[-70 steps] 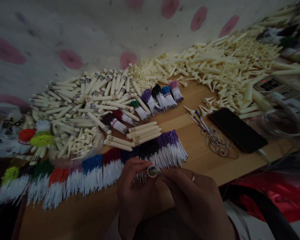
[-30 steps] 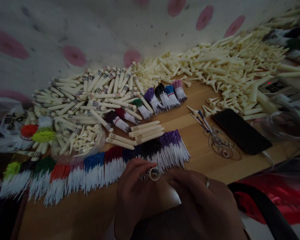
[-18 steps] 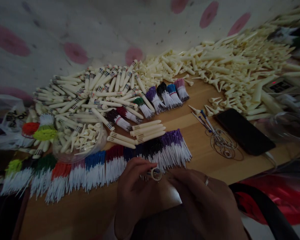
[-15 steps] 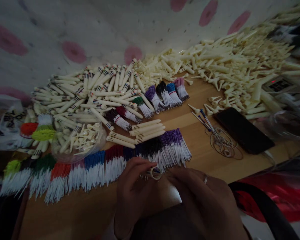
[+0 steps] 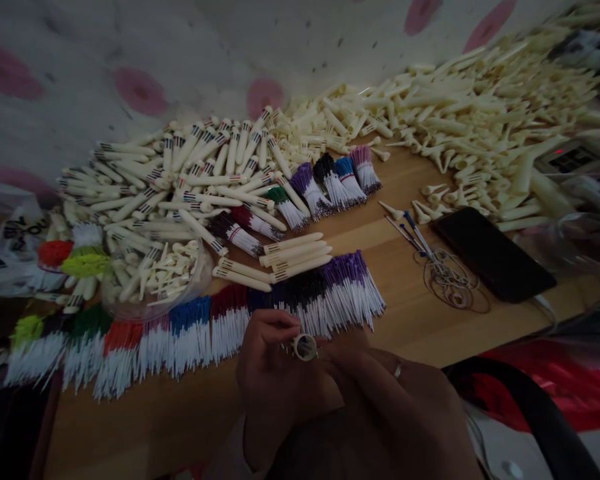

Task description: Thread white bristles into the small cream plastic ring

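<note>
A cream pen barrel (image 5: 305,347) points its round open end at the camera, with thin pieces visible inside. My left hand (image 5: 270,373) is closed around it. My right hand (image 5: 390,393), a ring on one finger, is closed with its fingertips at the barrel's right side; what they pinch is too dark to make out. Just beyond the hands lie purple-tipped refills (image 5: 353,287) and black-tipped refills (image 5: 305,297). Several cream barrels (image 5: 295,257) with slots rest behind these.
A clear bowl (image 5: 205,273) of small cream parts stands at left. Barrels (image 5: 220,160) are heaped against the wall, more cream parts (image 5: 460,113) at right. A black phone (image 5: 493,253) lies beside tangled cord (image 5: 450,280). A red bag (image 5: 555,387) is at lower right.
The open end of the barrel now faces the camera more directly and sits slightly further left. My right hand has shifted left and down with it. The view has moved slightly.
</note>
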